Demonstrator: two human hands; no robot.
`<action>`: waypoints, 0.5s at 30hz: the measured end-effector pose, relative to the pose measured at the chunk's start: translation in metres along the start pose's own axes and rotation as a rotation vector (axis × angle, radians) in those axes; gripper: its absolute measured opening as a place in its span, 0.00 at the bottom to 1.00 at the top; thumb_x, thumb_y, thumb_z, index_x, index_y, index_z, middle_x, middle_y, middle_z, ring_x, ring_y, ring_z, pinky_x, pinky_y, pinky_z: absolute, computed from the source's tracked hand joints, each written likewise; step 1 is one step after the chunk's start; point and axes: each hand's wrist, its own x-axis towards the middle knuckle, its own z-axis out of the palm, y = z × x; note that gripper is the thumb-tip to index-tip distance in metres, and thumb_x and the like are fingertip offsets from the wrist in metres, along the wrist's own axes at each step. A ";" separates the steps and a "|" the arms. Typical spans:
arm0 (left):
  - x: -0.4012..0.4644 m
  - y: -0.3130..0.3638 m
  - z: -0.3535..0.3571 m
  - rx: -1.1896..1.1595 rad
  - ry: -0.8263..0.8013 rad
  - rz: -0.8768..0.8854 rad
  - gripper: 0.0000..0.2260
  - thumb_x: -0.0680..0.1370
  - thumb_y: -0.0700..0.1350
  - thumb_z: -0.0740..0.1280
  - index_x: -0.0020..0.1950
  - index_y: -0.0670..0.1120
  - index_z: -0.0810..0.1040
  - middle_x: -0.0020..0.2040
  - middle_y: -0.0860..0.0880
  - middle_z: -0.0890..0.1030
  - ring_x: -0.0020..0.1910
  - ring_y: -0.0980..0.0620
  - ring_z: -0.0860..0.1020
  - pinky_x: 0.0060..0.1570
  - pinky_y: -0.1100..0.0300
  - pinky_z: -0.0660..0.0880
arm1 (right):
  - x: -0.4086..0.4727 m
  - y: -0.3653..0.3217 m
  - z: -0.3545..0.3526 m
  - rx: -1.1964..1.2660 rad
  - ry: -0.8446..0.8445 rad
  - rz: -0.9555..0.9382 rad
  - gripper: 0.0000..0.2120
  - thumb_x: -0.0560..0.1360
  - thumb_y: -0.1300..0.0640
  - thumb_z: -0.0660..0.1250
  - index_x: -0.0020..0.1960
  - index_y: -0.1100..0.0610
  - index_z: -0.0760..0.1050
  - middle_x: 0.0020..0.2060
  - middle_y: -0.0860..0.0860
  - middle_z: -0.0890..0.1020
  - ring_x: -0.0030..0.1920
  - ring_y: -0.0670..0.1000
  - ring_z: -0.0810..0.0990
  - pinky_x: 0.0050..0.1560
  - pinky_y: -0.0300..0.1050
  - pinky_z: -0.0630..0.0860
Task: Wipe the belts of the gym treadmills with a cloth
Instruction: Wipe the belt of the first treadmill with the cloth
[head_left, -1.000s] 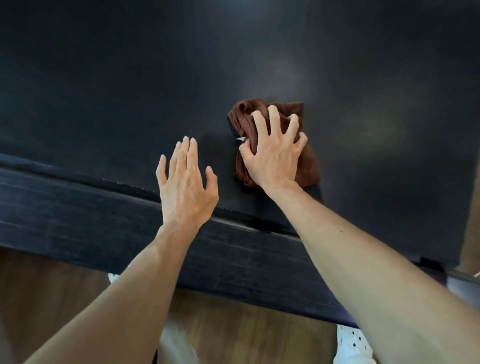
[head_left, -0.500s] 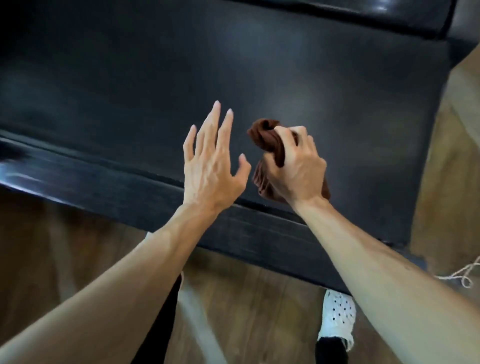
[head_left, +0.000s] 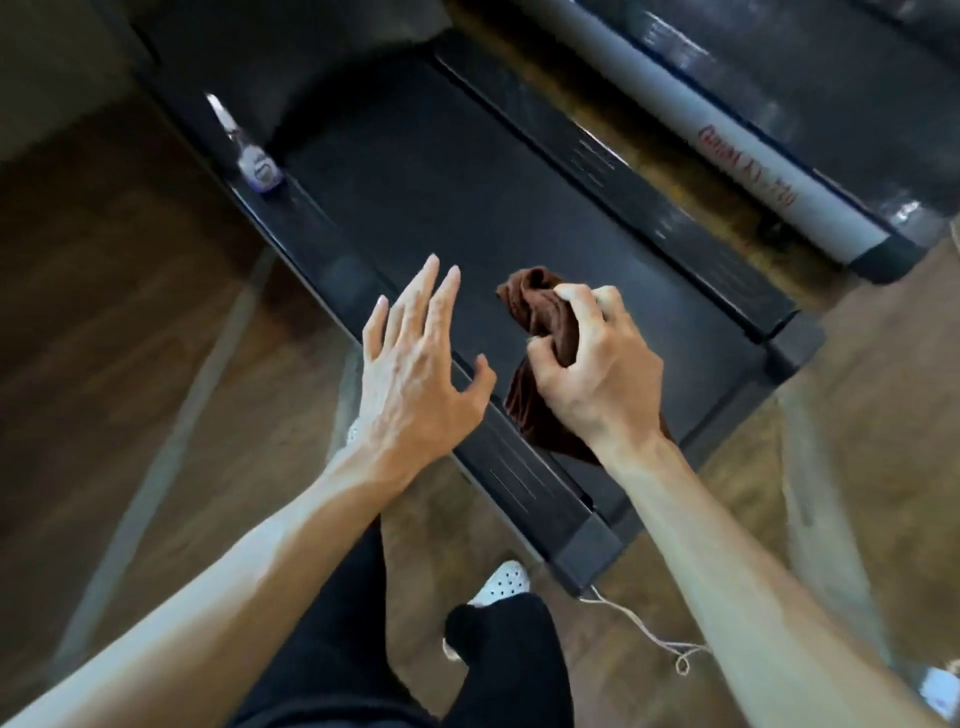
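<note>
One hand (head_left: 592, 374) gripping cloth (head_left: 540, 322), seemingly lifted

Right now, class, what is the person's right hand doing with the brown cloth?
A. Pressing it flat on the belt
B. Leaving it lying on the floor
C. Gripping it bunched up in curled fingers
C: the right hand has its fingers curled round the bunched brown cloth above the treadmill belt.

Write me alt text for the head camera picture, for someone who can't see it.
Seen from above, a person's right hand grips a bunched brown cloth above a black treadmill belt, while the left hand is spread open beside it. A small spray bottle stands on the treadmill's side rail.
</note>
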 end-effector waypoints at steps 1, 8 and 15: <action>-0.008 -0.003 -0.020 -0.001 0.025 -0.021 0.37 0.77 0.53 0.68 0.82 0.46 0.58 0.83 0.47 0.57 0.81 0.49 0.59 0.81 0.47 0.50 | -0.003 -0.021 -0.012 -0.008 -0.021 -0.028 0.21 0.76 0.46 0.67 0.67 0.50 0.73 0.57 0.49 0.75 0.54 0.56 0.80 0.40 0.49 0.71; -0.057 -0.068 -0.135 -0.108 0.229 -0.212 0.36 0.75 0.54 0.65 0.82 0.47 0.59 0.82 0.50 0.61 0.80 0.54 0.61 0.81 0.51 0.50 | -0.007 -0.180 -0.048 0.028 -0.088 -0.245 0.19 0.74 0.42 0.63 0.64 0.45 0.73 0.53 0.44 0.75 0.50 0.52 0.80 0.41 0.50 0.77; -0.093 -0.203 -0.258 -0.145 0.361 -0.350 0.36 0.74 0.56 0.64 0.82 0.48 0.61 0.81 0.52 0.63 0.80 0.56 0.60 0.80 0.50 0.53 | -0.005 -0.384 -0.009 0.040 -0.163 -0.478 0.17 0.76 0.44 0.67 0.63 0.43 0.72 0.52 0.44 0.74 0.50 0.51 0.78 0.46 0.51 0.77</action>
